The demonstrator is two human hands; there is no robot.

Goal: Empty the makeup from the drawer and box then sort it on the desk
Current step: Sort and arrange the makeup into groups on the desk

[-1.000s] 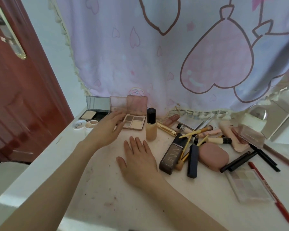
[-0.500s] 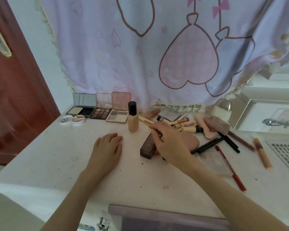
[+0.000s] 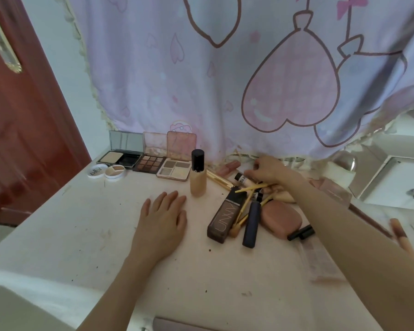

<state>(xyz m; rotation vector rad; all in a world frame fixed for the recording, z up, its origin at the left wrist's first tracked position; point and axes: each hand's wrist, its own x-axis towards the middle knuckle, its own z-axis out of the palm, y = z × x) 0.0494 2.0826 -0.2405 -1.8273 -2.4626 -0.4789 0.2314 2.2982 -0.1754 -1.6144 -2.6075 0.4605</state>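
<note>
My left hand [image 3: 163,216] lies flat and open on the white desk [image 3: 81,223]. My right hand [image 3: 270,172] reaches to the back of a makeup pile, its fingers curled round a small white tube with a black cap [image 3: 242,179]. Below it lie gold-handled brushes [image 3: 249,187], a brown UNNY box [image 3: 225,216], a dark blue tube [image 3: 251,223] and a pink compact case [image 3: 281,217]. Lined up at the back left are a powder compact [image 3: 120,158], two open eyeshadow palettes [image 3: 151,163] [image 3: 175,169] and an upright foundation bottle [image 3: 198,177].
Two round pots [image 3: 105,172] sit at the far left. A black pencil [image 3: 301,231] and a clear palette [image 3: 318,261] lie right of the pile. A white mirrored box [image 3: 392,182] stands at the right. A heart-print cloth [image 3: 225,80] hangs behind; a red door [image 3: 22,139] is left.
My right hand has moved from the brown box back to the small tube near the cloth. My left hand stays flat on the desk. The view has shifted slightly.
</note>
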